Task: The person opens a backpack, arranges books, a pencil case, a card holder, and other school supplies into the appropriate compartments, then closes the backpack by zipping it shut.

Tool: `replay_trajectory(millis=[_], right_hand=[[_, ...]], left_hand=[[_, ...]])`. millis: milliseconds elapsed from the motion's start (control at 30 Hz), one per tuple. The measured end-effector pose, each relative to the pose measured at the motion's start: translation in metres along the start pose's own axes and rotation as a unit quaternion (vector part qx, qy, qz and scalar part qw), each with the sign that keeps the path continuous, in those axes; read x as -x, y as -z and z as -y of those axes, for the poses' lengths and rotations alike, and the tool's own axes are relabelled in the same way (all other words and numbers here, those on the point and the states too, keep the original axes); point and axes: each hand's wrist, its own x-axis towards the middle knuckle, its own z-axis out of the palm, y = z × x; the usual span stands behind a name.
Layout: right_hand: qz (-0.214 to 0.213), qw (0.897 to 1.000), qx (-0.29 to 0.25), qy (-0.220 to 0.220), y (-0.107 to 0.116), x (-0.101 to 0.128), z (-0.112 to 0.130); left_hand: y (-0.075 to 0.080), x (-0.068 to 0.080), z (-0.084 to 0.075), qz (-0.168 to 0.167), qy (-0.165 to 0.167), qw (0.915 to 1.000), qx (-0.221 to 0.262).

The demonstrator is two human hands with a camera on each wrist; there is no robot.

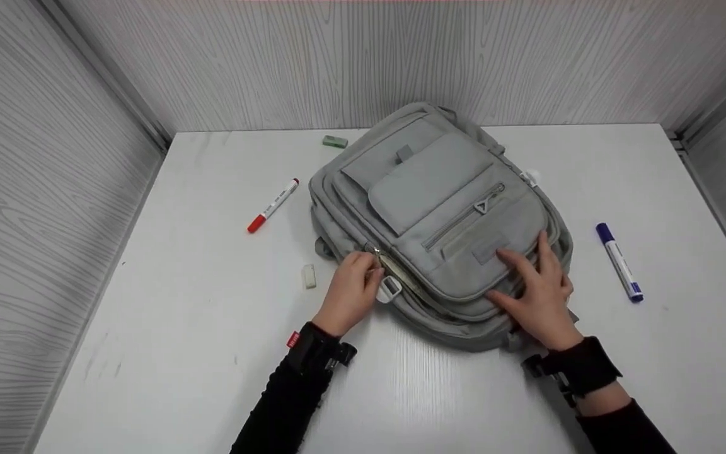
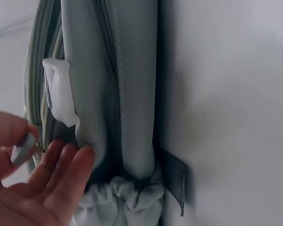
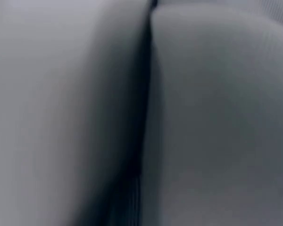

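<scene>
nearest, two dark sleeves (image 1: 284, 403) reached in over the bench (image 1: 180, 340). the right hand (image 1: 542, 293) lay with fingers spread, the tips resting on the near right corner of the bag (image 1: 432, 195); the right wrist view showed only blurred grey cloth. the left hand (image 1: 351, 287) was drawn narrow at the bag's near left edge, seeming to pinch a small grey pull (image 2: 23, 149) by the zip (image 1: 376, 250), just beside a white buckle (image 2: 61, 94). part of the zip gaped on pale lining (image 1: 399, 268), so the step in hand looked to be working that zip, the right hand serving as brace. the next move likely called for a steady draw along the track, the bag held firm; which way could not be told. the bag lay front up, aslant, mid-bench. left of it lay an eraser (image 1: 309, 277), then farther off a red marker (image 1: 273, 206); to its right, a blue marker (image 1: 619, 262). a green block (image 1: 335, 142) lay at the back, before the wall (image 1: 249, 69).
</scene>
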Motion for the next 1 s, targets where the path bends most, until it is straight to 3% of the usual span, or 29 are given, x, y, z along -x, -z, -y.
replay_trajectory(millis=[200,433,800,900,1000], right_hand=[[0.087,0.995,0.046,0.011,0.032,-0.024,-0.020],[0.157,0.976,0.148,-0.004,0.055,-0.057,-0.022],[0.196,0.950,0.242,-0.014,0.058,-0.099,-0.009],[0.190,0.951,0.244,-0.021,0.058,-0.102,-0.005],[0.138,0.963,0.231,-0.008,0.055,-0.093,0.003]], left_hand=[[-0.011,0.005,-0.020,0.024,0.009,0.9994,-0.022],[-0.031,0.011,-0.045,0.060,-0.007,0.9972,-0.044],[-0.061,0.011,-0.075,0.064,-0.040,0.9896,-0.122],[-0.064,0.010,-0.077,0.060,-0.042,0.9892,-0.127],[-0.063,0.011,-0.077,0.055,-0.038,0.9915,-0.112]])
